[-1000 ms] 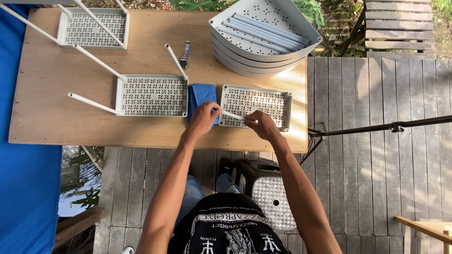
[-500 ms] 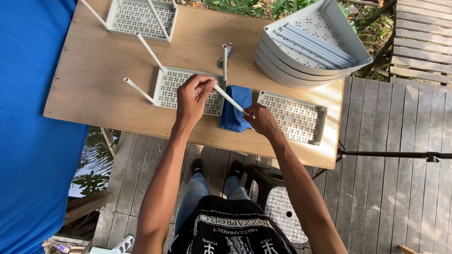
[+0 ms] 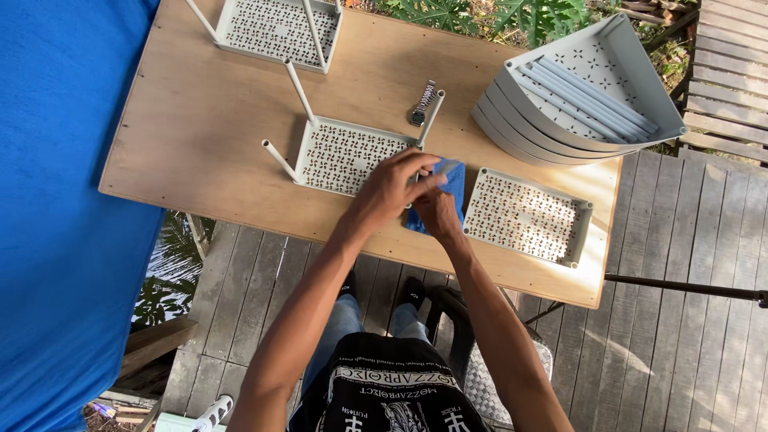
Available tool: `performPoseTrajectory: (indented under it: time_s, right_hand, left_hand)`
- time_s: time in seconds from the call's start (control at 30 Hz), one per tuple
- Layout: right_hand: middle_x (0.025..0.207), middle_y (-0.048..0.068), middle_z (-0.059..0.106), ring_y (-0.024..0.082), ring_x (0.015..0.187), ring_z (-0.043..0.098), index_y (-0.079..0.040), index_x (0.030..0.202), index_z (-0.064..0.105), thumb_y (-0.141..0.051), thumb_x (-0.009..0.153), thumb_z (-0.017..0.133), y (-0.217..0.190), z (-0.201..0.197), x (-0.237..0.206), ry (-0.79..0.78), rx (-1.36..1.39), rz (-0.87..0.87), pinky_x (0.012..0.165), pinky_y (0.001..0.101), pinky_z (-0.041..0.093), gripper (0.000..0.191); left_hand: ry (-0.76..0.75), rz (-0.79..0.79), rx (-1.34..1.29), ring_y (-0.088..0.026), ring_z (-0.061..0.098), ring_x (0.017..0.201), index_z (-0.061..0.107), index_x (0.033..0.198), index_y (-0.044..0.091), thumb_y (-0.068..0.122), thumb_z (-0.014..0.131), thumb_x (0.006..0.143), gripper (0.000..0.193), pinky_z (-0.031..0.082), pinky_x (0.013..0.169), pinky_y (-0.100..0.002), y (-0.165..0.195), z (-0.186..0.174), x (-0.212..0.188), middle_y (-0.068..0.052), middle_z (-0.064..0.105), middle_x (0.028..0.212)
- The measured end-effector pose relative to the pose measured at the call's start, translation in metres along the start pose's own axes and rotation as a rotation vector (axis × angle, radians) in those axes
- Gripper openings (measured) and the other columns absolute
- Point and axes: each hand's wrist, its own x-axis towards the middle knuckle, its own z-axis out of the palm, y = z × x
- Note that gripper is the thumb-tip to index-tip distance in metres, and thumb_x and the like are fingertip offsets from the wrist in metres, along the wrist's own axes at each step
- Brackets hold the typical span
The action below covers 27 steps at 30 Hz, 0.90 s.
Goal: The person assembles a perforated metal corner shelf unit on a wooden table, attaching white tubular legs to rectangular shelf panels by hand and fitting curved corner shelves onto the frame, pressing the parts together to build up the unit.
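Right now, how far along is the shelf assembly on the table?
Done-looking: the middle tray carries three upright legs. In hand: left hand and right hand meet at its near right corner, over a blue cloth. Left: the legless tray and stacked corner trays.

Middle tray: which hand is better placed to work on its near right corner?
Left, probably. The left hand lies over that corner of the tray; the right hand sits beside it on the blue cloth.
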Motion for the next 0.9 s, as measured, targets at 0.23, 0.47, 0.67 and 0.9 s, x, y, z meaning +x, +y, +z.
performPoseTrajectory:
  time_s: [0.23, 0.47, 0.67, 0.9]
  right_hand:
    - [0.085, 0.013, 0.077, 0.023, 0.080, 0.078, -0.003, 0.106, 0.073, -0.011, 0.088, 0.077, 0.000, 0.015, -0.009, 0.064, 0.241, 0.025, 0.067, 0.0342, 0.060, 0.020]
    - [0.091, 0.014, 0.078, 0.024, 0.083, 0.078, -0.002, 0.102, 0.075, -0.011, 0.086, 0.080, 0.004, 0.023, -0.006, 0.073, 0.194, 0.036, 0.071, 0.0334, 0.061, 0.019]
    - [0.093, 0.014, 0.079, 0.024, 0.085, 0.079, -0.002, 0.106, 0.076, -0.009, 0.086, 0.077, 0.003, 0.027, -0.006, 0.030, 0.265, 0.057, 0.073, 0.0321, 0.063, 0.021]
    - [0.087, 0.017, 0.077, 0.033, 0.080, 0.076, -0.003, 0.102, 0.077, -0.006, 0.085, 0.077, -0.004, 0.026, -0.006, 0.019, 0.121, 0.063, 0.068, 0.0389, 0.059, 0.017]
  left_hand:
    - [-0.175, -0.207, 0.313, -0.036, 0.068, 0.104, 0.065, 0.125, -0.002, 0.008, 0.075, 0.083, 0.044, 0.054, 0.091, -0.045, -0.105, 0.039, -0.058, -0.019, 0.070, 0.113]
    - [-0.204, -0.228, 0.449, -0.034, 0.067, 0.103, 0.070, 0.109, 0.002, 0.011, 0.075, 0.085, 0.026, 0.050, 0.096, -0.046, -0.151, 0.073, -0.091, -0.015, 0.071, 0.105]
    - [-0.085, -0.196, 0.424, -0.032, 0.068, 0.097, 0.074, 0.102, 0.004, 0.016, 0.074, 0.088, 0.019, 0.050, 0.092, -0.046, -0.150, 0.074, -0.093, -0.013, 0.072, 0.100]
    - [0.000, -0.160, 0.429, -0.030, 0.069, 0.098, 0.078, 0.102, 0.008, 0.006, 0.066, 0.089, 0.019, 0.050, 0.092, -0.046, -0.151, 0.076, -0.094, -0.009, 0.074, 0.099]
